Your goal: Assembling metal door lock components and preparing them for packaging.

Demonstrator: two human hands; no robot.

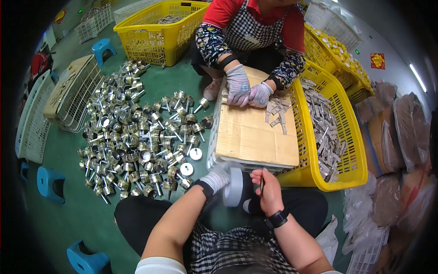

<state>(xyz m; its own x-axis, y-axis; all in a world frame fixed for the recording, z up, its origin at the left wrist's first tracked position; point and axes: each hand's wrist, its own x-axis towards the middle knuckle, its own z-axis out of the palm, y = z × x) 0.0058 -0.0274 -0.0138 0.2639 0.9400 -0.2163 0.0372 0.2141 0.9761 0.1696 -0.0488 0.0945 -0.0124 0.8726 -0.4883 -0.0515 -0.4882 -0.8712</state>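
In the head view, the left hand (217,179) grips with its fingers a blurred grey ring (234,188) near the cardboard (255,144); the right hand's (271,192) fingers curl, gripping or not I cannot tell; loose hold could drop the ring.

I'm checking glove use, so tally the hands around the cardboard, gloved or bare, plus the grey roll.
Gloved: 3 (wearer's left hand, co-worker's right hand, co-worker's left hand)
Bare: 1 (wearer's right hand)
Grey roll: 1
Total: 5
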